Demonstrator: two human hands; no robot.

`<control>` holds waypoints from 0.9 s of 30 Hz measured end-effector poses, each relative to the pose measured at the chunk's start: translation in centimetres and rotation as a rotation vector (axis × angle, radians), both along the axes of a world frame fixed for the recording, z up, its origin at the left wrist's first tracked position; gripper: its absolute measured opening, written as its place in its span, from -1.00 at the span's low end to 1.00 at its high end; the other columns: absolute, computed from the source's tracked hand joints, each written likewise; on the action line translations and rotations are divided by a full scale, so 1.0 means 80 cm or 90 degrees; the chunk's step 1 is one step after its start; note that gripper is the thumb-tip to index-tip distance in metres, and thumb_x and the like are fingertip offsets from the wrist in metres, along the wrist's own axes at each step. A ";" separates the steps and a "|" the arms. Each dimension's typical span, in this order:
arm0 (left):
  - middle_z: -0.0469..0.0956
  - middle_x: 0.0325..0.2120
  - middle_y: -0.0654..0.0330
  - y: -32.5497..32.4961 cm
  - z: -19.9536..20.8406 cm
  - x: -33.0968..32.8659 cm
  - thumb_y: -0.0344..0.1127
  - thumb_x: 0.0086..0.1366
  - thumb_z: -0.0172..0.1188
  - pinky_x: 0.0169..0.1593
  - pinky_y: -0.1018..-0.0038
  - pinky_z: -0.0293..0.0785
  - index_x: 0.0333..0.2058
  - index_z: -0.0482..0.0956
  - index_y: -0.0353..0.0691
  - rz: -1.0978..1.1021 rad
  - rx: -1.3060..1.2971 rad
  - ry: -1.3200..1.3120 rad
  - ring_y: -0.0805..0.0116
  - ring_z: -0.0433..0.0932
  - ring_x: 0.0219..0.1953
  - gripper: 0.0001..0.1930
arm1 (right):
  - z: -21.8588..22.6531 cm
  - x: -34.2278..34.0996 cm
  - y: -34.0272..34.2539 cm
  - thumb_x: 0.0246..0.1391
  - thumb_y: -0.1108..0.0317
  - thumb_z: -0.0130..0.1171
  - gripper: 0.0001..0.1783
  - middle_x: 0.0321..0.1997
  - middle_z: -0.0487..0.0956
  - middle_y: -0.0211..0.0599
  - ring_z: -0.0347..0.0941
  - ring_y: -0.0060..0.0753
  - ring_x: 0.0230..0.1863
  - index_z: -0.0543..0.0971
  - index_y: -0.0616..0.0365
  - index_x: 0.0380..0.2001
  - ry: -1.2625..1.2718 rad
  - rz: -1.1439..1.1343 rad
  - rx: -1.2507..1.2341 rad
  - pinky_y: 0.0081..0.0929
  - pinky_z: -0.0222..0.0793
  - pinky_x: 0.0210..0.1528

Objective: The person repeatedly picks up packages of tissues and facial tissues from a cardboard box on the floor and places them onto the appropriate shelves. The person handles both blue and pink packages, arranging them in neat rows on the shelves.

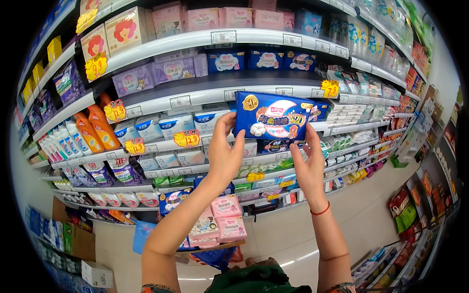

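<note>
A dark blue pack of sanitary pads (278, 105) is held up in front of the shelves, its printed front toward me. My left hand (225, 151) grips its left end, thumb on the front and fingers behind. My right hand (309, 168) holds the lower right corner between thumb and fingers. A red cord circles the right wrist. Below my forearms, pink pad packs (228, 222) lie stacked beside a blue pack (172, 199) in a carton over a blue basket (215, 259), partly hidden by my left arm.
A long shelf rail (161, 100) runs across in front, with purple packs (171, 71) and blue packs (266, 59) above it. Orange bottles (100, 128) stand at the left. A cardboard box (80, 241) sits on the floor (288, 234). More shelving (410, 244) flanks the aisle at right.
</note>
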State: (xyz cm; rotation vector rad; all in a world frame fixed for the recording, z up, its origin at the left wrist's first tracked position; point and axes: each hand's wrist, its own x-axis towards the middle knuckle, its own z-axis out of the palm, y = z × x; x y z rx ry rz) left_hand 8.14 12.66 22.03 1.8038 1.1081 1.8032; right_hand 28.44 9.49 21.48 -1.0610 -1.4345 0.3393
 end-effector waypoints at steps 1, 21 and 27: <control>0.51 0.05 -0.06 0.006 0.006 0.001 -0.48 0.31 0.14 0.24 0.30 0.36 0.14 0.33 -0.32 0.004 0.011 0.000 0.12 0.49 0.16 -0.57 | 0.000 -0.001 0.005 0.15 0.42 0.22 -0.29 0.22 0.48 -0.01 0.46 -0.20 0.15 0.23 0.28 0.34 -0.004 -0.009 0.010 -0.28 0.34 0.19; 0.52 -0.03 0.05 0.203 0.099 0.133 -0.48 0.31 0.23 0.07 0.47 0.48 0.07 0.40 -0.37 -0.057 -0.025 -0.005 0.35 0.54 0.00 -0.62 | 0.071 0.163 0.221 0.10 0.33 0.25 -0.45 0.05 0.58 0.15 0.57 0.06 0.01 0.46 0.29 0.16 -0.114 -0.038 0.093 -0.28 0.47 0.00; 0.53 -0.01 0.07 0.249 0.115 0.167 -0.44 0.31 0.25 0.05 0.53 0.46 0.09 0.40 -0.38 -0.073 -0.031 -0.045 0.41 0.54 -0.02 -0.60 | 0.092 0.197 0.278 0.11 0.32 0.23 -0.53 0.07 0.58 0.09 0.54 0.04 0.07 0.52 0.25 0.09 -0.123 -0.038 0.112 -0.25 0.42 0.10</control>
